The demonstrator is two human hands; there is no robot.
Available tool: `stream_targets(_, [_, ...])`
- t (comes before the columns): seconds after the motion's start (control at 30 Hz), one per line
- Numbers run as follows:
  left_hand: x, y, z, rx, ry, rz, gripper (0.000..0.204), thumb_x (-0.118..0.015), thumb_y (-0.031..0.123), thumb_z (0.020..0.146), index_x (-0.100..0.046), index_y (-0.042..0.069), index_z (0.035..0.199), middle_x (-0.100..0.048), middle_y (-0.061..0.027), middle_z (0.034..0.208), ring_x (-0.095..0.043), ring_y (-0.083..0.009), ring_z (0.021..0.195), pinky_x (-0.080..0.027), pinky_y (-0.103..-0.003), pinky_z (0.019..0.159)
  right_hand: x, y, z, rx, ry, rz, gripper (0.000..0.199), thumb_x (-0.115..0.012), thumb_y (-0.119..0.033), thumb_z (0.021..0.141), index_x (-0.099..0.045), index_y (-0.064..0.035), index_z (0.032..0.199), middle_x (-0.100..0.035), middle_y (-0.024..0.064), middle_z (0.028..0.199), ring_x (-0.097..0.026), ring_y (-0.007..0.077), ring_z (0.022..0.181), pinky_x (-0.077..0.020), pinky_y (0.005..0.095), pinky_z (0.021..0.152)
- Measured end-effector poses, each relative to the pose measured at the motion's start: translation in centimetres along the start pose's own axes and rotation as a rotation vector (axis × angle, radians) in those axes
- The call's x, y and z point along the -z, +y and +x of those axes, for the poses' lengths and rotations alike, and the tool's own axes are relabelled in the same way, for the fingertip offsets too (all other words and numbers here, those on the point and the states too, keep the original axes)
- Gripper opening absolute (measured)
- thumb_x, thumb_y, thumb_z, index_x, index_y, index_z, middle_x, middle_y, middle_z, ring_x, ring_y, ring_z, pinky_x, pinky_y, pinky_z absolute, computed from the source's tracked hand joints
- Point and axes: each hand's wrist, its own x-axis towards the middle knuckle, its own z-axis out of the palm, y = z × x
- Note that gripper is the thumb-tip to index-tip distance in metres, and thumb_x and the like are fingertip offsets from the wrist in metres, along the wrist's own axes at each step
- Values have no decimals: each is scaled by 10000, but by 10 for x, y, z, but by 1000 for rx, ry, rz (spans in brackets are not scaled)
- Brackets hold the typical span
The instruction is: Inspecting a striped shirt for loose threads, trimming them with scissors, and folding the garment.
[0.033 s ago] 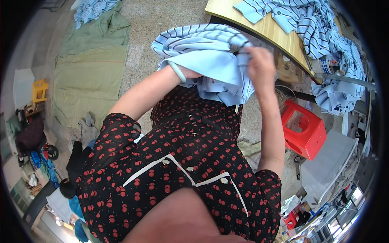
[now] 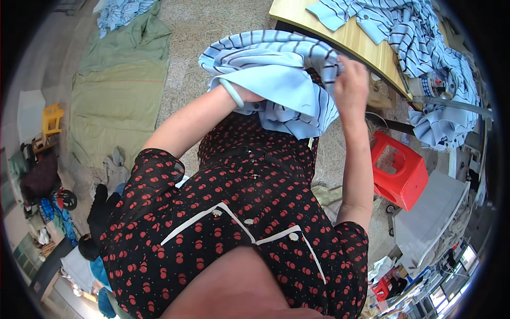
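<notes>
Striped blue-and-white garment (image 2: 276,74) hangs bunched in front of my chest, held up above the floor and just short of the wooden table (image 2: 350,40). My left hand (image 2: 249,97) is buried inside the cloth up to the wrist, where a pale bangle (image 2: 229,91) shows, so I cannot tell whether those fingers are closed or spread. My right hand (image 2: 350,85) is closed on the garment's striped edge at its right side, fingers pinching the fabric. On the table beyond lies a heap of more striped blue garments (image 2: 404,26), spilling over its far edge. Below my right forearm I see a red plastic stool (image 2: 398,170) standing on the floor. As for containers, I make out none holding anything near my hands. Off to my left, green sheets (image 2: 119,90) are spread on the floor, with a small yellow stool (image 2: 51,119) beside them.
</notes>
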Motion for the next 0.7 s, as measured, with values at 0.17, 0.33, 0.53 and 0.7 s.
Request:
stream_targets(0.17, [-8, 8, 10, -114, -26, 7, 341, -397, 155, 887, -401, 26, 1203, -464, -86, 1189, -469, -161, 1058, -377, -279, 916, -20, -36, -29, 136, -164, 385, 619, -565, 3, 654, -334, -6, 1228, -403, 202, 1207, -342, 338, 1167, -264, 369, 991])
stream_targets(0.33, [-43, 26, 32, -344, 178, 1734, 241, -429, 139, 858, -518, 30, 1054, -530, -79, 1042, -505, -155, 963, -406, -265, 850, -46, -48, -36, -1, -93, 422, 528, -569, -80, 728, -340, 5, 1196, -493, 237, 1052, -498, 332, 1002, -396, 385, 828])
stream_targets(0.53, [5, -5, 9, -103, 388, 738, 221, -459, 155, 845, -522, 60, 1034, -524, -40, 1003, -504, -113, 904, -426, -237, 770, -21, -53, -13, -381, -433, 714, 417, -516, -83, 760, -397, -28, 1155, -582, 169, 861, -578, 244, 727, -454, 336, 653])
stream_targets(0.7, [-20, -4, 18, -158, 522, 174, 210, -419, 230, 885, -517, 87, 1004, -516, -17, 924, -509, -104, 801, -438, -237, 692, -25, -89, -40, 154, -320, 557, 869, -594, -26, 621, -76, 22, 1317, -182, 291, 1308, -188, 393, 1243, -216, 399, 1012])
